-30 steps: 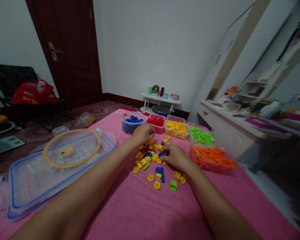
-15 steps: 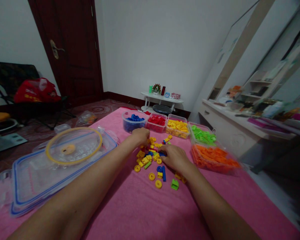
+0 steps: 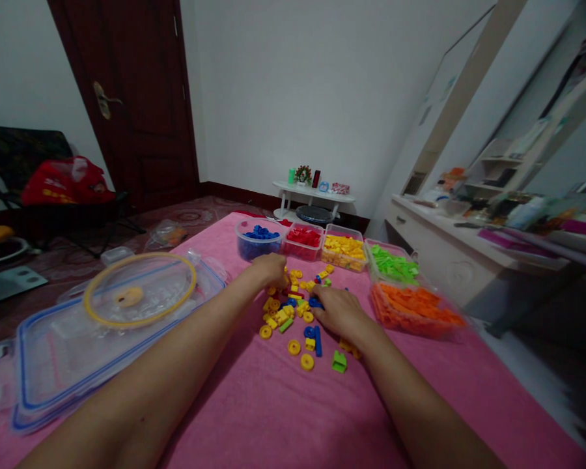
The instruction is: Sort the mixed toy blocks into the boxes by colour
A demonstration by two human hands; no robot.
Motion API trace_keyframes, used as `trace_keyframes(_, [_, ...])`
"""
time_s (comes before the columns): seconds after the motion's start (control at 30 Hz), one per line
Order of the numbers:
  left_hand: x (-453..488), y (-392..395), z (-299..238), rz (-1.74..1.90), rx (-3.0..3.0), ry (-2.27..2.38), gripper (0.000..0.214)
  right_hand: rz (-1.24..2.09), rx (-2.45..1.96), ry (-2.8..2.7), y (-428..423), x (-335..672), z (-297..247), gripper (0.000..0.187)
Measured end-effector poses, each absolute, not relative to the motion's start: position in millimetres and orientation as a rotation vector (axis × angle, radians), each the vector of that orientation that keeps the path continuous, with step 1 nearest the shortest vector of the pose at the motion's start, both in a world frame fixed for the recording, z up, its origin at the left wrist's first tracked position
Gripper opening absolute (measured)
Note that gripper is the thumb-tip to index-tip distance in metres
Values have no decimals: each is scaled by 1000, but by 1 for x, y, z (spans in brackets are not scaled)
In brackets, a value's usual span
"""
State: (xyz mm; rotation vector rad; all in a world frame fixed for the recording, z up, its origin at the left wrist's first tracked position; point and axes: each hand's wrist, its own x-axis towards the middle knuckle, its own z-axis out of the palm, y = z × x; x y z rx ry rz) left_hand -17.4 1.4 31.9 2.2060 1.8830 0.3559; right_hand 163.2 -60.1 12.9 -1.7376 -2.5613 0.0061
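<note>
A loose pile of plastic building blocks [image 3: 283, 316], mostly yellow with some blue, red and green, lies on the pink cloth. My left hand [image 3: 272, 268] reaches down at the pile's far left edge, fingers curled; the fingertips and anything in them are hidden. On the other side, my right hand [image 3: 339, 309] is closed, a blue block [image 3: 316, 302] between thumb and fingers. Nearer to me lie yellow wheels [image 3: 307, 362], a long blue block [image 3: 318, 341] and a green block [image 3: 339, 361].
Behind the pile stand tubs of blue [image 3: 258, 244], red [image 3: 303, 241], yellow [image 3: 345, 249], green [image 3: 393, 264] and orange [image 3: 417, 309] blocks. Clear lids with blue rims [image 3: 24, 365] and a yellow-rimmed round lid [image 3: 139, 290] lie at the left.
My left hand has shifted slightly left and lower at the pile's edge. The right hand stays almost where it was. The whole view has moved a little.
</note>
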Motion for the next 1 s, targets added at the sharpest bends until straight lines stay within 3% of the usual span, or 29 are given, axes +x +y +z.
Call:
trace_keyframes(0.2, [-15,0,38,414,2206,1914,12,58,-1736,-2480,-53,171,14,29])
trace_keyframes(0.4, [-1,-1,49,768,1524,1274,14,174,-1534,-2099,-45,177,33,27])
trace_keyframes(0.53, [8,-2,48,837,1031,1012,17,466,-1289,-1774,-41,177,37,27])
trace_keyframes(0.67, [12,0,39,813,905,901,18,700,-1189,-1639,-38,175,33,31])
trace_keyframes(1.0, [21,-11,35,799,995,802,17,420,-1220,-1908,-43,175,37,25])
